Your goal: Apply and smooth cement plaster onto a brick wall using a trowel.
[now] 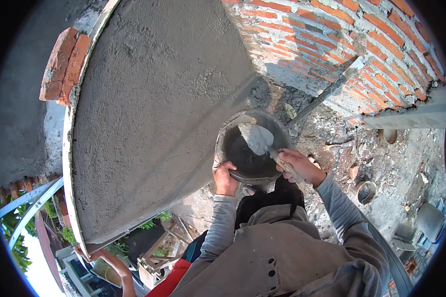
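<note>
My left hand (225, 177) grips the rim of a round, dark bucket (222, 144) on its near left side. The bucket is held close in front of my body, and its inside looks dark with grey residue on the walls. In my right hand (301, 167) is a trowel (257, 139), its worn handle wrapped by my fingers. The trowel's pale, mortar-smeared blade lies over the bucket's opening and points to the far left. Whether the blade touches the bucket's inside I cannot tell. Left of the bucket stretches a wall of grey, wet-looking plaster (148, 114).
Bricks (65, 67) sit on the plaster's far left edge. A brick wall (327, 39) rises at the back right, with a long straight bar (327, 91) leaning there. Rubble ground (342, 163) holds a small pot (365, 192). Another person's arm (119, 265) reaches the plaster's lower left corner.
</note>
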The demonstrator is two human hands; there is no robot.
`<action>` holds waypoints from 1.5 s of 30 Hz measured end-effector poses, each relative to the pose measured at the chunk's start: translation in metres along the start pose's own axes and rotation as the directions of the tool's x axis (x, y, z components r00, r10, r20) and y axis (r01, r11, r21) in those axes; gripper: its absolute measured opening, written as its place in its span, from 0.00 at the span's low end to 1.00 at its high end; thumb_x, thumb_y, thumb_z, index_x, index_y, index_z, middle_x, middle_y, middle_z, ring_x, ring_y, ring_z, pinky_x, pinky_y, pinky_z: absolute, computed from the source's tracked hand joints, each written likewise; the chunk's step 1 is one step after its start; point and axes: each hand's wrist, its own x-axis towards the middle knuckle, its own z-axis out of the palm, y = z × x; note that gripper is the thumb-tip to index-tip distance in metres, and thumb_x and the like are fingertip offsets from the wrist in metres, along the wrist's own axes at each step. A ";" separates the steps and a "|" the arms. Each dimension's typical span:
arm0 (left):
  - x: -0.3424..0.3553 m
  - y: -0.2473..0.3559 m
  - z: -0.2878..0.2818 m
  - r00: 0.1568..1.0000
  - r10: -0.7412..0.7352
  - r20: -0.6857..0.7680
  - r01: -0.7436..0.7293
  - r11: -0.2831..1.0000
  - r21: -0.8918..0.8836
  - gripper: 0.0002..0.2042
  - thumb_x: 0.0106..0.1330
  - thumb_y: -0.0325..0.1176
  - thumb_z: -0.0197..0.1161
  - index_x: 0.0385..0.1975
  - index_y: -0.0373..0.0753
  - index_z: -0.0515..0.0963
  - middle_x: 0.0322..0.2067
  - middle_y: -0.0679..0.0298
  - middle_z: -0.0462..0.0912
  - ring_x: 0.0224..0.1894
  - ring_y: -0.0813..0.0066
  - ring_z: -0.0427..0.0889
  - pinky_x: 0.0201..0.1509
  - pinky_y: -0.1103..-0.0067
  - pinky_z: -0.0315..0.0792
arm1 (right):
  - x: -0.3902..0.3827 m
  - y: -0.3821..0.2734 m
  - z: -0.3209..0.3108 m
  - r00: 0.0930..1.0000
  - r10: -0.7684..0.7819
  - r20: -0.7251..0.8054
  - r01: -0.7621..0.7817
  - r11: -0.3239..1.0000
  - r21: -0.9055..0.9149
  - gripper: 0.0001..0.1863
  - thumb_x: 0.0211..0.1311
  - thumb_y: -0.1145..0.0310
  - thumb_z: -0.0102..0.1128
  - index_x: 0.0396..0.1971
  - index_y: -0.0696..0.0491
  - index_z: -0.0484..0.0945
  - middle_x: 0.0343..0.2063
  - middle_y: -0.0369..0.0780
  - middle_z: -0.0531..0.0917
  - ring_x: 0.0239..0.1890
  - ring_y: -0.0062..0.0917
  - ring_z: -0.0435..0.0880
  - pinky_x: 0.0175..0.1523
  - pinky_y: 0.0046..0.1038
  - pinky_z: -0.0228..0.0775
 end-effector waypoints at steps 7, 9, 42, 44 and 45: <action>-0.017 -0.009 -0.055 0.985 -0.051 -0.162 0.028 0.990 -0.142 0.36 0.35 0.10 0.45 0.53 0.40 0.72 0.47 0.60 0.77 0.49 0.60 0.76 0.49 0.75 0.74 | 0.031 -0.034 0.046 0.580 -0.622 -0.526 0.777 0.617 0.127 0.22 0.71 0.64 0.42 0.60 0.55 0.55 0.28 0.38 0.72 0.23 0.18 0.70 0.25 0.21 0.65; -0.025 -0.006 -0.073 0.973 0.002 -0.232 -0.013 0.999 -0.047 0.37 0.35 0.10 0.45 0.53 0.40 0.71 0.47 0.60 0.77 0.49 0.61 0.76 0.50 0.75 0.73 | 0.082 -0.048 0.068 0.383 -0.604 -0.699 0.868 0.494 0.048 0.21 0.71 0.65 0.43 0.59 0.55 0.54 0.29 0.38 0.72 0.24 0.18 0.70 0.25 0.20 0.65; -0.015 0.035 0.018 0.989 0.084 0.117 -0.099 0.988 0.121 0.30 0.37 0.10 0.48 0.46 0.33 0.76 0.37 0.67 0.80 0.26 0.77 0.73 0.26 0.85 0.68 | 0.024 -0.012 -0.009 0.931 0.312 0.190 -0.233 0.907 -0.349 0.15 0.69 0.53 0.47 0.38 0.50 0.71 0.24 0.33 0.74 0.18 0.15 0.70 0.21 0.20 0.65; -0.006 0.020 0.004 0.999 0.032 0.023 -0.034 0.996 0.078 0.32 0.37 0.10 0.47 0.49 0.34 0.75 0.39 0.65 0.79 0.29 0.75 0.75 0.28 0.83 0.70 | 0.010 -0.011 -0.007 0.974 0.182 0.136 -0.167 0.979 -0.113 0.13 0.71 0.55 0.45 0.42 0.49 0.68 0.23 0.34 0.72 0.17 0.16 0.68 0.16 0.18 0.58; -0.001 0.010 -0.006 0.997 -0.029 -0.070 0.031 0.999 0.027 0.34 0.36 0.10 0.47 0.51 0.35 0.74 0.41 0.64 0.79 0.32 0.72 0.76 0.30 0.82 0.71 | 0.002 -0.016 -0.001 0.974 0.181 0.138 -0.166 0.979 -0.114 0.13 0.71 0.55 0.45 0.42 0.49 0.68 0.23 0.34 0.72 0.17 0.16 0.68 0.16 0.18 0.58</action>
